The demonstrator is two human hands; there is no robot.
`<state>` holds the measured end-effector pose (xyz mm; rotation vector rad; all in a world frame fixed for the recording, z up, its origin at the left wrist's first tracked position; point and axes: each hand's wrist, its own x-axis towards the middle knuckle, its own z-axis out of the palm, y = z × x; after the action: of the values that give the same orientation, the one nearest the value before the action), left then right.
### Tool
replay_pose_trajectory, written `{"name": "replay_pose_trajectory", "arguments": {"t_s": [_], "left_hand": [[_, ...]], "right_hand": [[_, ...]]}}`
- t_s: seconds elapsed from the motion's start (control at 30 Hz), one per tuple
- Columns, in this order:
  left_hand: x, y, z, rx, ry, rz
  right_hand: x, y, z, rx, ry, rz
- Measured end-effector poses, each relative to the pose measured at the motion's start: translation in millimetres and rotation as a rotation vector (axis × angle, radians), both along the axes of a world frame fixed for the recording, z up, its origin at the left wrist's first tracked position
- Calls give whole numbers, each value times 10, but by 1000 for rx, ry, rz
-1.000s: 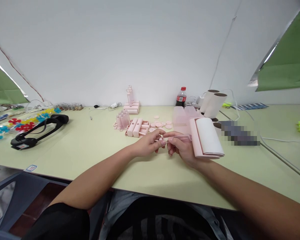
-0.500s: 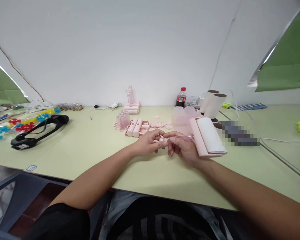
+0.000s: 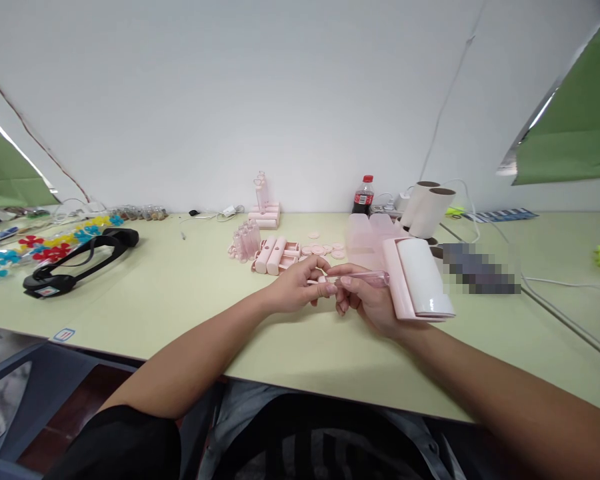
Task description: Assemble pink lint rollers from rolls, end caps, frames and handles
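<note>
A pink lint roller (image 3: 423, 277) with a white sticky roll is held off the table, its roll end above my right wrist. My right hand (image 3: 373, 300) is closed around its clear pink handle (image 3: 375, 277). At the other end of the handle, the thumb and fingers of my left hand (image 3: 303, 283) pinch a small pale pink end piece (image 3: 322, 281); whether it is joined to the handle is hidden by the fingers. Just beyond my left hand lie pink roller holders (image 3: 275, 255) and several round pink discs (image 3: 320, 250).
Clear pink handles (image 3: 247, 239) stand bunched behind the holders. Translucent pink covers (image 3: 361, 235), a cola bottle (image 3: 363, 195) and white paper rolls (image 3: 433, 212) are at the back right. A black headset strap (image 3: 80, 260) and colourful plastic flowers (image 3: 53, 252) lie left; white cables (image 3: 550, 313) cross the right.
The lint roller has turned slightly in my right hand, its white roll now more towards me and a little lower. Both hands keep their hold in nearly the same place.
</note>
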<state>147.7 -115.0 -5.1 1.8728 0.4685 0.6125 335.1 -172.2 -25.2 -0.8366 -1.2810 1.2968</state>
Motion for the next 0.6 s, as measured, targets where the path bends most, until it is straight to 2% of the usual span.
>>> {"name": "replay_pose_trajectory", "arguments": {"t_s": [0.4,0.6], "left_hand": [[-6,-11,16,-17,-29,-43],[3,-63,53,-40,12,-126]], "right_hand": [[-14,-4,-2,32,-48,-5],[-24,-45,53,127,-235,56]]}}
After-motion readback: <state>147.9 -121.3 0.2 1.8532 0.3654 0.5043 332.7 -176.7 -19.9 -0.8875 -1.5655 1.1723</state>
